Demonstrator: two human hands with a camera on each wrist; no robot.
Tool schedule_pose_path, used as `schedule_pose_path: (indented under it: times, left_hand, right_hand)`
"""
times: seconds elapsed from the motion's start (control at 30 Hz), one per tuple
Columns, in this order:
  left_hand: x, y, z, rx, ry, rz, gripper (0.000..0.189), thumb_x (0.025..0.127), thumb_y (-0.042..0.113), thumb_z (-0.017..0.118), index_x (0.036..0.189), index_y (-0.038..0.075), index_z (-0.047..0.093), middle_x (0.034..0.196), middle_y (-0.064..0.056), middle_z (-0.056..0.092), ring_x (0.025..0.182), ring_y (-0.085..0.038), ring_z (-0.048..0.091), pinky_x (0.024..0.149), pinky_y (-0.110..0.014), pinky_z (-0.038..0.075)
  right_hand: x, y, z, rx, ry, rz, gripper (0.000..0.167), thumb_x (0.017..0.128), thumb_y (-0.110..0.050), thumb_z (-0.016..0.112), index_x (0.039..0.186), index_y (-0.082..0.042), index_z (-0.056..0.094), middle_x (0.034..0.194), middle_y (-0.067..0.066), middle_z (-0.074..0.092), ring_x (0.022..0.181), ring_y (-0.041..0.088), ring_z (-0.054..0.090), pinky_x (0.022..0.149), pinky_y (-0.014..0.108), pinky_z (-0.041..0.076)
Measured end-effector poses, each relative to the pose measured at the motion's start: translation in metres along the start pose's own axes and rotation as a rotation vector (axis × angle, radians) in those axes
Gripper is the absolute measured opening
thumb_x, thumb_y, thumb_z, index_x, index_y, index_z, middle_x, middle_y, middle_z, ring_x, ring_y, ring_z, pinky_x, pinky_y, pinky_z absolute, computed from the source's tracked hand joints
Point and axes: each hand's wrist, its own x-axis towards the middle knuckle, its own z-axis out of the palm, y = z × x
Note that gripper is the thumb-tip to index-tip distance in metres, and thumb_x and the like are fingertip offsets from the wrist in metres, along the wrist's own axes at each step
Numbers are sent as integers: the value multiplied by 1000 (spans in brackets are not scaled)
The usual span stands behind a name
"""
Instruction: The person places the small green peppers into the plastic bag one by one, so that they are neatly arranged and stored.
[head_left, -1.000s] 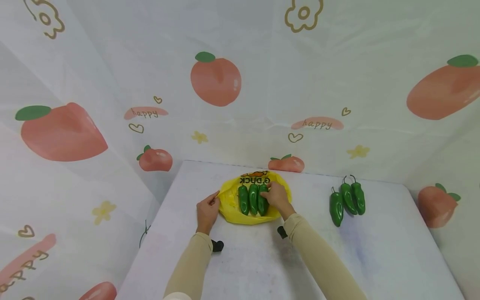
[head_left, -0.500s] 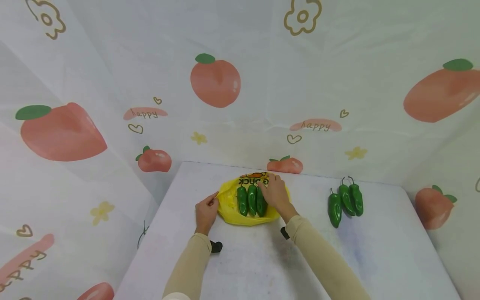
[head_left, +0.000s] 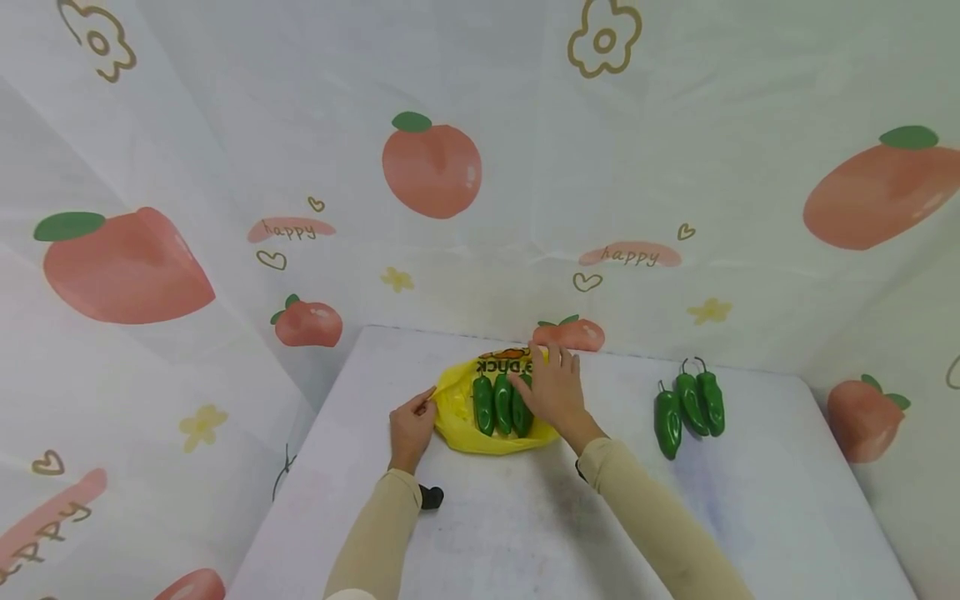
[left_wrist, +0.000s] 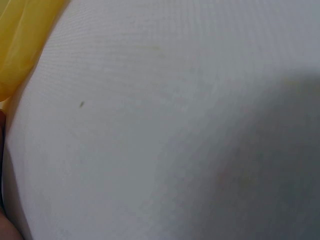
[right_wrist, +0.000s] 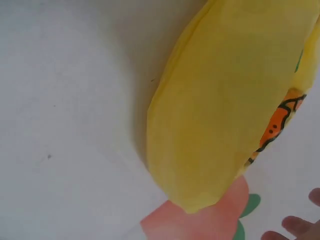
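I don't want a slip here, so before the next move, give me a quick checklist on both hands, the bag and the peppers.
1. Left hand pinching the left edge of the yellow bag: ok.
2. Bag open toward the head camera: ok, its contents show.
3. Three bagged peppers lying side by side: ok, though the right hand partly hides the rightmost.
4. Right hand empty: ok, its fingers are spread and grip no pepper.
5. Right thumb clear of the rightmost bagged pepper: cannot tell.
6. All peppers bagged: not ok, three loose peppers lie on the table.
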Motion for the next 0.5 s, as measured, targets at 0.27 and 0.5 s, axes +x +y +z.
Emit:
schedule_pose_path:
  times: [0.27,0.5]
  left_hand:
    - [-1,0,0,1,0,-5,30,96,22,62,120,28,77,98,-1,79,75,-16,59,68,-19,48]
    - [0,0,-2,-4,-5,17,30,96,22,62,121,27,77,94,-1,79,73,-16,58,67,-20,46]
  right_hand:
    - [-7,12,1,-72,-23,-15,89,94,-71,49,163,-20,26,167,23,21,149,49,28,119,72,18]
    - [-16,23,-2,-46,-37,-8,90,92,-73,50,163,-21,28,169,21,17,154,50,16,119,75,10]
